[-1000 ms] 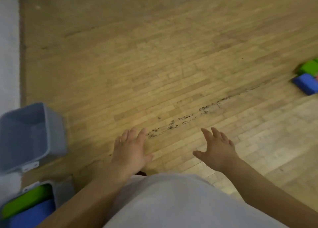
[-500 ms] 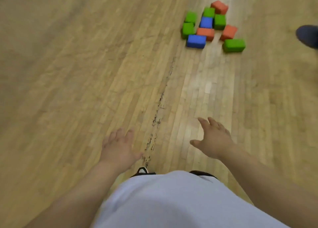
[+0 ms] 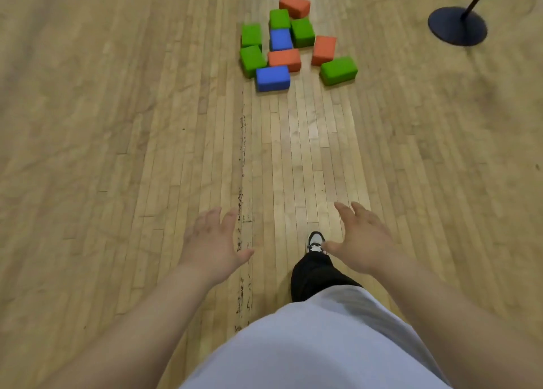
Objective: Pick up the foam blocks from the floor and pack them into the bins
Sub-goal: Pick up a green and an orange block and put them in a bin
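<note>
Several foam blocks lie in a cluster on the wooden floor far ahead. Nearest is a blue block (image 3: pixel 272 78), with a green block (image 3: pixel 338 71) to its right and an orange block (image 3: pixel 284 60) just behind it. More green, blue and orange blocks sit further back, up to an orange block (image 3: pixel 294 5) at the far end. My left hand (image 3: pixel 214 244) and my right hand (image 3: pixel 361 238) are held out in front of me, fingers spread and empty, well short of the blocks. No bin is in view.
A dark round stand base (image 3: pixel 457 26) with a thin pole stands on the floor at the upper right. My right foot in a black-and-white shoe (image 3: pixel 315 241) is stepping forward. A dark scuffed line (image 3: pixel 242 183) runs along the floorboards toward the blocks.
The view has swung from the grey bins at the left round to the block pile, which now appears closer. Both hands stay open and empty. My right foot has stepped forward.
</note>
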The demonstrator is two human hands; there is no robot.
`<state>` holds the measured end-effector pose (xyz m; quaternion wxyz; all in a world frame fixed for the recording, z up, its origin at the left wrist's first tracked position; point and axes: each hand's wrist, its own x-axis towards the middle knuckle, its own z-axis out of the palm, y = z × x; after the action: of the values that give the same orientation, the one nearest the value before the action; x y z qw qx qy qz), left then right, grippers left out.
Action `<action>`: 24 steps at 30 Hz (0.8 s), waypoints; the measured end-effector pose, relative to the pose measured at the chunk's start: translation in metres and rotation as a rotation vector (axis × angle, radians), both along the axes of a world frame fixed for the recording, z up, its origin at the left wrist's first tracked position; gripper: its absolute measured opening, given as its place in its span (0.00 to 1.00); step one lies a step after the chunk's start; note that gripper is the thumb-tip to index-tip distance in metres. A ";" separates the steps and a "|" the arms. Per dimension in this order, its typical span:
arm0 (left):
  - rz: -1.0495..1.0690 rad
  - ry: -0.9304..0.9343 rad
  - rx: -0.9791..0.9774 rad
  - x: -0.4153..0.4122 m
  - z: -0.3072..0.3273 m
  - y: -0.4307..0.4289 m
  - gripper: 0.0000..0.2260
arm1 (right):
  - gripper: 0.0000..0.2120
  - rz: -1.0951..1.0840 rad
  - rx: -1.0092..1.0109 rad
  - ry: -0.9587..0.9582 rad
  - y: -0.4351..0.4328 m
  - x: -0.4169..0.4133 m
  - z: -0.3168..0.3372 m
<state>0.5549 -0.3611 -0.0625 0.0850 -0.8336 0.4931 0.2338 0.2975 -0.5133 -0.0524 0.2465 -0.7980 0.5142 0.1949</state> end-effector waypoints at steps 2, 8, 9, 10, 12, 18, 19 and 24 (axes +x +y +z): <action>0.038 0.022 0.022 0.007 -0.002 -0.044 0.45 | 0.46 0.033 0.014 0.005 -0.053 0.014 -0.002; 0.140 0.058 -0.021 0.034 0.020 -0.173 0.44 | 0.46 0.230 -0.008 0.016 -0.203 0.069 0.022; 0.157 0.059 -0.032 0.041 0.025 -0.190 0.44 | 0.46 0.255 -0.014 0.018 -0.225 0.081 0.027; 0.179 0.062 -0.041 0.048 0.031 -0.204 0.43 | 0.46 0.269 -0.020 0.009 -0.245 0.094 0.031; 0.212 0.059 -0.066 0.068 0.036 -0.232 0.43 | 0.46 0.276 -0.028 -0.022 -0.285 0.122 0.033; 0.245 0.081 -0.046 0.164 0.014 -0.337 0.43 | 0.47 0.227 -0.011 -0.011 -0.390 0.207 0.013; 0.233 0.084 -0.048 0.183 0.008 -0.359 0.43 | 0.47 0.205 -0.015 -0.004 -0.408 0.224 0.008; 0.142 0.110 -0.025 0.297 -0.005 -0.476 0.43 | 0.47 0.084 -0.003 0.017 -0.501 0.316 -0.005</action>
<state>0.8514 -0.8375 -0.0676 0.0306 -0.8534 0.4396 0.2786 0.6130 -1.0145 -0.0571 0.2326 -0.8176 0.4826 0.2112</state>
